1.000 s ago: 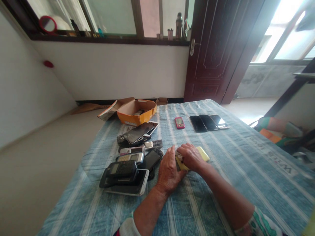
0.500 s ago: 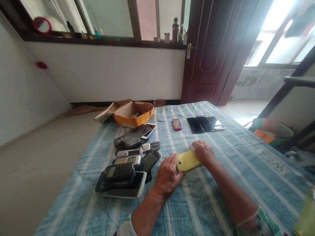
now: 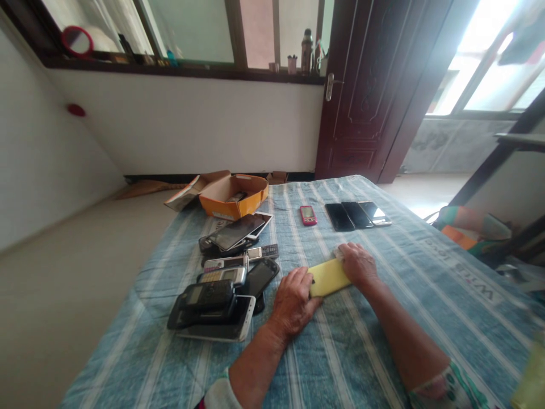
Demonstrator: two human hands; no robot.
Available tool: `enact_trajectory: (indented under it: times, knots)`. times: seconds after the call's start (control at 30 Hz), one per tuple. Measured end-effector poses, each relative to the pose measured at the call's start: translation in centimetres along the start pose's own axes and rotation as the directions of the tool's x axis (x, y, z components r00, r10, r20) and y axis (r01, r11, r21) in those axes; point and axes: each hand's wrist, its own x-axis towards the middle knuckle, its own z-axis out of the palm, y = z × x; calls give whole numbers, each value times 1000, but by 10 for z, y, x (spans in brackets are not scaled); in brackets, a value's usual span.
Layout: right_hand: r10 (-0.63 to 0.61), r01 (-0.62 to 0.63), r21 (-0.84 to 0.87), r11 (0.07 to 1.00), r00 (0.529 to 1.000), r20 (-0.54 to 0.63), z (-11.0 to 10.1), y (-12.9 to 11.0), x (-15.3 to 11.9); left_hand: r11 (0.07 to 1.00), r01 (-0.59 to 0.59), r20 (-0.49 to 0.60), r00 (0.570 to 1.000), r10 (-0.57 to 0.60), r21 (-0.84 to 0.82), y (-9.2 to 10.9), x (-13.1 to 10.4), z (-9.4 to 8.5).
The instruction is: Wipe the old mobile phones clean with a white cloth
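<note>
A yellow-backed mobile phone (image 3: pixel 330 278) lies back side up on the cloth, between my hands. My left hand (image 3: pixel 297 295) grips its left end, thumb along the near edge and fingers over the far corner, partly covering a small dark camera spot. My right hand (image 3: pixel 359 264) is closed at the right end, with a crumpled white cloth or tissue (image 3: pixel 339 254) showing under its fingers against the phone. To the left of my left hand is a heap of old phones, among them a black touchscreen phone (image 3: pixel 260 277) and a large white-edged phone (image 3: pixel 243 324).
An orange cardboard box (image 3: pixel 233 211) with its lid open stands at the far left, phones inside. Beyond my hands lie a pink phone (image 3: pixel 308 215) and a row of dark phones (image 3: pixel 339 217). A striped blue cloth (image 3: pixel 340 363) covers the surface.
My right hand has slid slightly right along the phone. My left fingers now cover more of the camera spot. The whole view has shifted slightly.
</note>
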Motion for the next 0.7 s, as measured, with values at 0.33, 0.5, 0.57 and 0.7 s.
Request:
enact_trajectory:
  times: [0.33,0.5,0.57,0.7]
  knots:
    - [-431,440,131,888,898,-95,-2,-42,-30,995,-78,-79,994,73,-61,-3,0,1]
    - [-269,277,77,958,957,-106,1,-19,-30,998,-69,-92,993,68,-10,-4,-1,5]
    - [-223,232,76,970,968,-117,3,-14,-34,998,-56,-93,994,55,-14,-3,-1,5]
    - [-384,414,167,895,905,-185,6,-26,-56,998,-48,-118,992,45,-27,-4,-1,7]
